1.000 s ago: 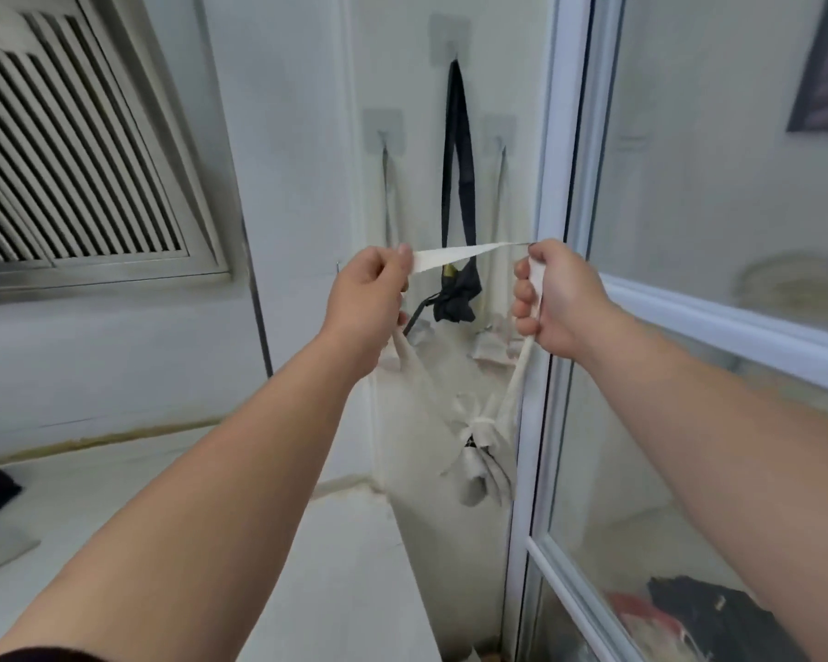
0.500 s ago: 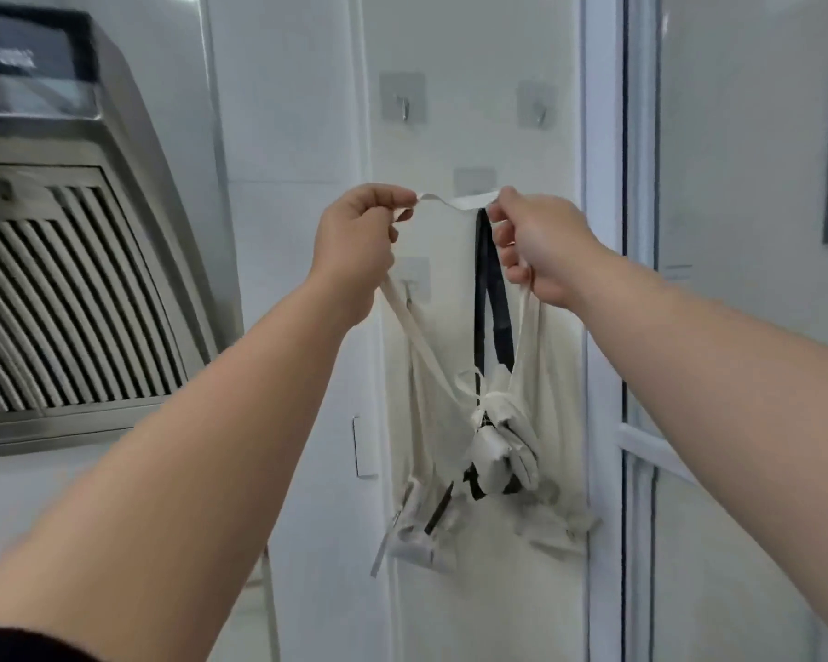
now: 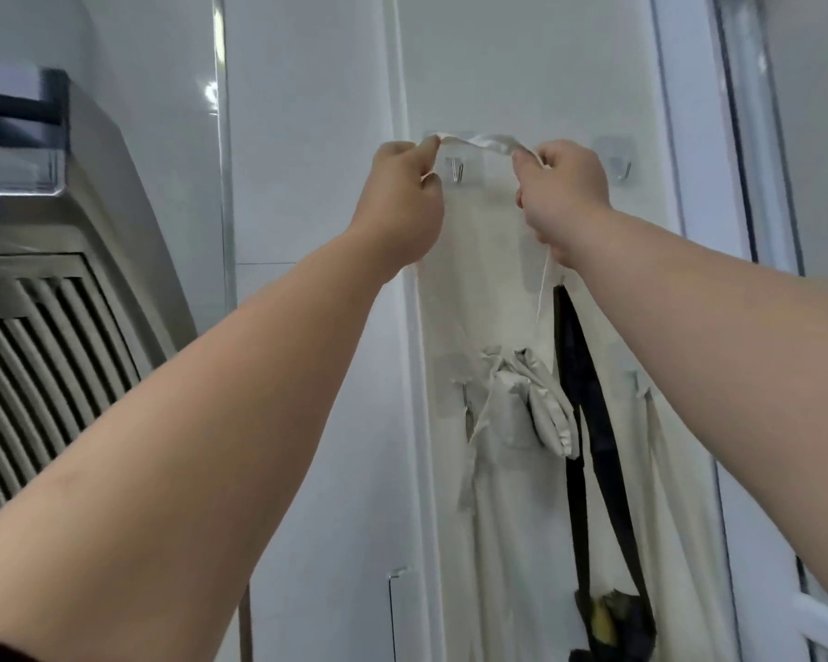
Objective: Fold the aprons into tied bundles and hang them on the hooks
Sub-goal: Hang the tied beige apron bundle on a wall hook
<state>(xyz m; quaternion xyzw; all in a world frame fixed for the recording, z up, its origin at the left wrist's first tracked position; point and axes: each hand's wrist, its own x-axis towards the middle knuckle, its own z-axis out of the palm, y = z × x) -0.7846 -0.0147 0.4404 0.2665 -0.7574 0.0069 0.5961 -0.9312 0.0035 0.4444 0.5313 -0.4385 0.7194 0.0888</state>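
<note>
The wall panel (image 3: 522,64) is narrow, between the range hood (image 3: 68,241) at the left and the window frame (image 3: 665,136) at the right. The left hand (image 3: 397,203) and the right hand (image 3: 565,193) pinch the white strap (image 3: 479,141) with curled fingers, just above a hook (image 3: 456,172) at upper centre. The apron bundle (image 3: 546,408) hangs below the hands, beside a black apron (image 3: 593,446).

Top of the black strap (image 3: 577,375) is hidden from me, my right hand (image 3: 562,193) covers it. Black bundle (image 3: 613,623) cut off at btm edge, hood (image 3: 92,279) at left.
</note>
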